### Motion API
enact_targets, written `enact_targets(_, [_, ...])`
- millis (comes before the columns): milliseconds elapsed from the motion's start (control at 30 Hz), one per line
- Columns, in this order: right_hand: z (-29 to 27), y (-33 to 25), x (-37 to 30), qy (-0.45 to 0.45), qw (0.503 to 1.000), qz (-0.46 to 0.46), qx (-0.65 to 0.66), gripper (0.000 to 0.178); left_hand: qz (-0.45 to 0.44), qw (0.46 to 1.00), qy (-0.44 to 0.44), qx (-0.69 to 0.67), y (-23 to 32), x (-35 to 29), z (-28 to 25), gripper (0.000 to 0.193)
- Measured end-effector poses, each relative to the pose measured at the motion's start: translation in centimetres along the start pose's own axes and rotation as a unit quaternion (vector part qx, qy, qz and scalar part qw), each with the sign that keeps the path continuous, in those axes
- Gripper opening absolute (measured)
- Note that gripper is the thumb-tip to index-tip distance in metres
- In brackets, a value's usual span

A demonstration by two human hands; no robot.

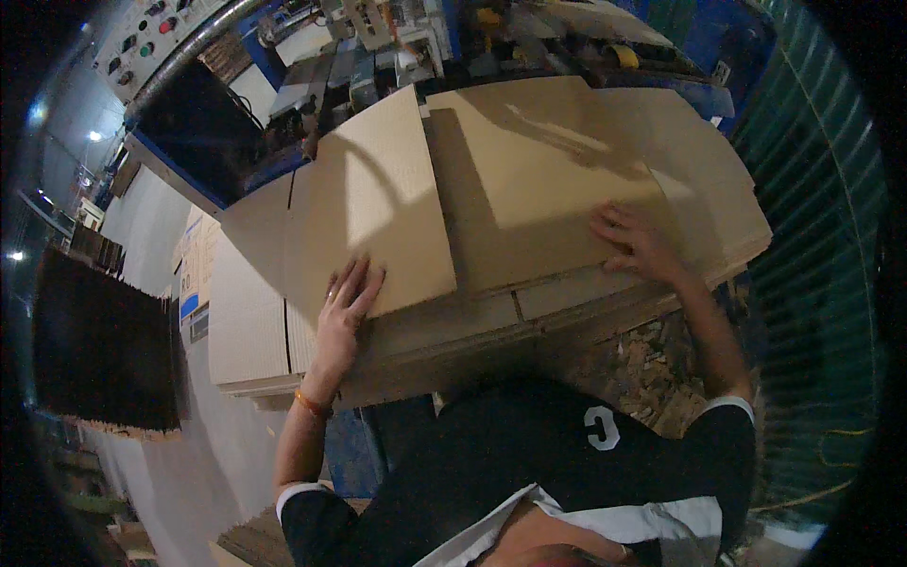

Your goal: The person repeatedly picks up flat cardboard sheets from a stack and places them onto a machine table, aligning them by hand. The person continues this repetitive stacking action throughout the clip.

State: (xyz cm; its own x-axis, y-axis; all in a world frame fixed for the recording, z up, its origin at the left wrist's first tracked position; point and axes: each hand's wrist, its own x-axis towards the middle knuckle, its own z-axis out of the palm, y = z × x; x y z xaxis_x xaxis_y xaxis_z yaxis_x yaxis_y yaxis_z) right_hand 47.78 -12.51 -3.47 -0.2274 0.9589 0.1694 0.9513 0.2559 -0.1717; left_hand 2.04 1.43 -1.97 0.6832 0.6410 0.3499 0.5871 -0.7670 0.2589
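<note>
On the near edge of a tall stack of flat brown corrugated cardboard sheets (491, 312), the left hand (345, 307) lay with fingers spread and flat, its grip open, pressing the corner of the left top sheet (378, 208). The right hand (635, 244), likewise open-palmed, rested on the broad tan right top sheet (539, 170). Both sheets sat skewed on the stack, apparently not yet squared, with blue machinery (397, 47) beyond.
</note>
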Motion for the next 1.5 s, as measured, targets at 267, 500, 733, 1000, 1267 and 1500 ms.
enact_targets(267, [0.1,6.7,9.6,0.005,0.985,0.169,-0.029,0.059,0.020,0.995,0.092,0.037,-6.6,11.7,4.0,0.048])
enact_targets(500, [0.7,4.0,14.7,0.070,0.929,0.271,-0.244,0.062,-0.095,0.965,0.162,0.185,-7.8,15.4,5.9,0.063])
enact_targets(733, [3.7,3.1,18.8,0.149,0.952,0.230,-0.138,0.071,-0.108,0.968,0.170,0.150,-5.0,11.3,2.8,0.066])
enact_targets(1000, [-1.2,-3.2,18.1,0.310,0.943,0.114,-0.026,0.073,-0.413,0.774,0.437,0.198,-7.1,-4.1,-1.7,0.073])
enact_targets(1267, [-1.5,-11.0,13.6,0.099,0.958,0.106,0.245,0.065,-0.537,0.770,0.344,0.011,-7.9,-12.1,1.0,0.068])
enact_targets(1500, [-13.8,-28.3,4.6,0.065,0.755,-0.192,0.624,0.060,-0.362,0.621,0.672,-0.178,-8.0,-12.8,-2.1,0.034])
